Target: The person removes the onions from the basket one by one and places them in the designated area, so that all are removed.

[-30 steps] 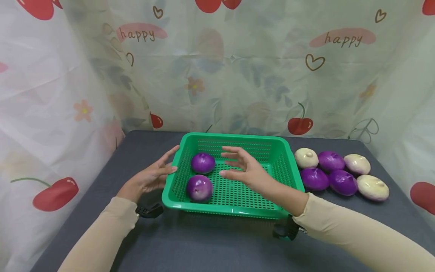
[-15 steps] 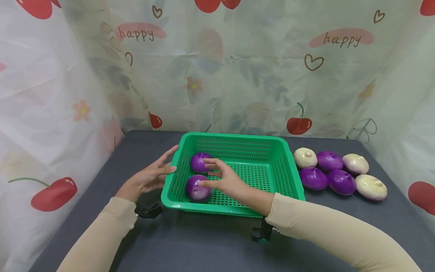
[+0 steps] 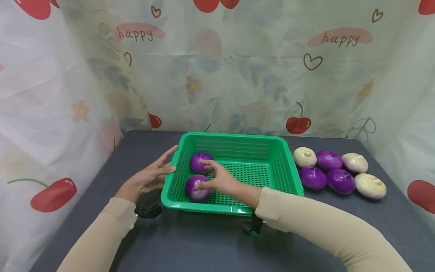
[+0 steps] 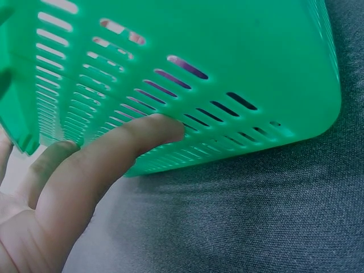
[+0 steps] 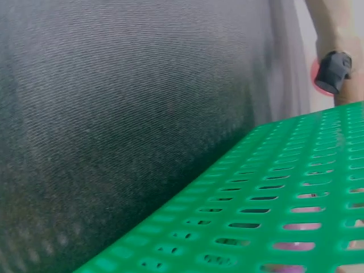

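Observation:
A green perforated plastic basket stands on the table in the head view. My left hand lies against its left end, thumb at the rim. In the left wrist view, a straight finger touches the slotted outer wall. Two glossy purple turnips are inside at the left: a far one and a near one. My right hand reaches in over them, thumb before the near turnip and fingers in front of the far one. Finger contact is unclear. The right wrist view shows the basket's slotted wall, not the fingers.
Several turnips, purple or whitish, sit clustered in two rows right of the basket. The dark grey table extends in front. A printed curtain hangs behind and at both sides. Each wrist wears a black camera.
My right hand has moved left and slightly down inside the basket, from its middle to the two turnips. The left hand, basket and turnips keep their places.

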### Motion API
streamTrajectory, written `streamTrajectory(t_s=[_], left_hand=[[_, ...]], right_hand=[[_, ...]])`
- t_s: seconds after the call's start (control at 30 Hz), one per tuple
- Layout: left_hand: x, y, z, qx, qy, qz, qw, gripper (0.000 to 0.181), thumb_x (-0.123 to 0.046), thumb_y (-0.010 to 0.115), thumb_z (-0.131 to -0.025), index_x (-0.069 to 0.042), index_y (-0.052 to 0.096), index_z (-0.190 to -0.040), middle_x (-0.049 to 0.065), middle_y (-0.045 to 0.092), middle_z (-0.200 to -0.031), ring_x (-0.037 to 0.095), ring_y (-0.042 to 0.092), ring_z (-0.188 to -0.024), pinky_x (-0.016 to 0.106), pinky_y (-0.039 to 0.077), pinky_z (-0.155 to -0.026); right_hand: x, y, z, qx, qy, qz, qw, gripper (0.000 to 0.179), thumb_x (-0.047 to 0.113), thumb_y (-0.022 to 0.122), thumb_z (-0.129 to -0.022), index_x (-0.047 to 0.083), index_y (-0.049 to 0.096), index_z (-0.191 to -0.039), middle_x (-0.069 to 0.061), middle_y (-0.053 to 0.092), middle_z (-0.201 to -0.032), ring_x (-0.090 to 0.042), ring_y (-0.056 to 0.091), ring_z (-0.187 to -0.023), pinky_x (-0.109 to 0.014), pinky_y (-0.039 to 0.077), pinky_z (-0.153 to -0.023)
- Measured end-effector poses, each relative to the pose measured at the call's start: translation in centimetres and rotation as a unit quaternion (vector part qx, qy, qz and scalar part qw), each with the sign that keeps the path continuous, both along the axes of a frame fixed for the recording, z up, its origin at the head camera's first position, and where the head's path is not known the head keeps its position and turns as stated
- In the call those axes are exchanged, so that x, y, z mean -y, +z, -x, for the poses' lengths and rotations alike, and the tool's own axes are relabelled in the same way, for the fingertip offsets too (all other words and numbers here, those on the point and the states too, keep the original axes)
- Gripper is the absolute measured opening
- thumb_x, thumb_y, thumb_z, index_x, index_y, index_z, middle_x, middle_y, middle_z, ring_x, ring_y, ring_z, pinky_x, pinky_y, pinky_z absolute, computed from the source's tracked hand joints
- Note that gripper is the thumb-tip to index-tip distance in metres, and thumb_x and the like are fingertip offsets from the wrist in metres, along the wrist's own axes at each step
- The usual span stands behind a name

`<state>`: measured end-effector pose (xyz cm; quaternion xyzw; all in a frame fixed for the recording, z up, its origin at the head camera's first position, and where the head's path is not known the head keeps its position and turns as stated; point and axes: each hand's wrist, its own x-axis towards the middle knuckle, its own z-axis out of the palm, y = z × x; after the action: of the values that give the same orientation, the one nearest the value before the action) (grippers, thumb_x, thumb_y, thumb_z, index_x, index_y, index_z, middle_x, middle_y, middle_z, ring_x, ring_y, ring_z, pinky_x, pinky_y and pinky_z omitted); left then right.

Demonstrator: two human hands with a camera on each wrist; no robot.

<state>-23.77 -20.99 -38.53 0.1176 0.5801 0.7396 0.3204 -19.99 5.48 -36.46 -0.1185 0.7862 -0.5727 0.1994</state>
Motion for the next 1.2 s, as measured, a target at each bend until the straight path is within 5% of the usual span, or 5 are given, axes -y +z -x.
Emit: streamTrajectory(t_s=[0.4, 0.73, 1.0, 1.2], left_hand=[[0.0, -0.1, 0.1, -0.005, 0.003, 0.010, 0.9999, 0.079, -0.007, 0.048, -0.101, -0.047, 0.003, -0.152, 0.014, 0.008, -0.162, 0.040, 0.053, -0.124, 0.061, 0.047, -0.092], [0.0, -0.2, 0.1, -0.008, 0.007, 0.014, 0.9998, 0.078, -0.007, 0.047, -0.102, -0.047, 0.003, -0.153, 0.015, 0.009, -0.162, 0.040, 0.054, -0.123, 0.060, 0.048, -0.091], [0.0, -0.2, 0.0, -0.011, 0.003, 0.011, 0.9999, 0.079, -0.008, 0.048, -0.102, -0.046, 0.002, -0.153, 0.015, 0.009, -0.162, 0.039, 0.055, -0.122, 0.060, 0.049, -0.091], [0.0, -0.2, 0.0, -0.008, 0.003, 0.011, 0.9999, 0.078, -0.008, 0.048, -0.102, -0.047, 0.002, -0.153, 0.015, 0.009, -0.162, 0.035, 0.059, -0.118, 0.059, 0.049, -0.090]], right_hand=[[0.1, -1.2, 0.3, 0.007, 0.060, -0.059, 0.9964, 0.082, 0.006, 0.080, -0.077, 0.020, 0.042, -0.147, -0.017, 0.044, -0.142, -0.032, 0.059, -0.112, -0.040, 0.051, -0.092], [0.2, -1.2, -0.1, 0.023, 0.124, -0.081, 0.9887, 0.066, 0.000, 0.073, -0.082, 0.013, 0.047, -0.140, -0.021, 0.049, -0.129, -0.025, 0.060, -0.098, -0.033, 0.053, -0.080], [0.4, -1.4, -0.2, 0.009, 0.123, -0.083, 0.9889, 0.065, -0.001, 0.073, -0.082, 0.014, 0.045, -0.139, -0.021, 0.050, -0.128, -0.024, 0.060, -0.096, -0.033, 0.053, -0.079], [0.5, -0.7, -0.3, -0.024, 0.072, -0.064, 0.9950, 0.065, 0.004, 0.078, -0.079, 0.017, 0.050, -0.136, -0.021, 0.050, -0.124, -0.024, 0.060, -0.091, -0.032, 0.054, -0.073]])
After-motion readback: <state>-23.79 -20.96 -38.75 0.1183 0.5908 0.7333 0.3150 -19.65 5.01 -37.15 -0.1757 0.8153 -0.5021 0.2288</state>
